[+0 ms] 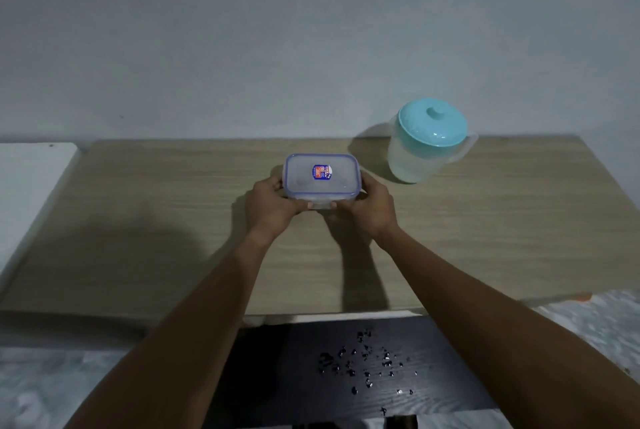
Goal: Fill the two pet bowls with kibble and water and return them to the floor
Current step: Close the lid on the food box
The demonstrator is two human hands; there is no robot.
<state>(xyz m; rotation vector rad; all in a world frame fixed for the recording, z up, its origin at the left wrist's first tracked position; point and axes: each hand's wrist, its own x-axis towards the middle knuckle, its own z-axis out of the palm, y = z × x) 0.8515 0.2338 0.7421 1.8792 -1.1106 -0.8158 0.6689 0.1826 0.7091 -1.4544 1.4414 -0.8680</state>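
Note:
A clear rectangular container (322, 176) with a blue-rimmed snap lid and a red and blue sticker stands on the wooden table (156, 221), near its middle. My left hand (273, 207) grips its left side and my right hand (370, 209) grips its right side, thumbs on the front clip. What is inside it does not show. A translucent pitcher (427, 141) with a teal lid stands at the back right of the table, apart from my hands. No pet bowls are in view.
A dark board (294, 376) lies below the table's near edge, with water droplets (367, 363) scattered on it. A white surface (24, 186) adjoins the table's left side. A plain wall rises behind the table. Patterned floor (595, 321) shows at the right.

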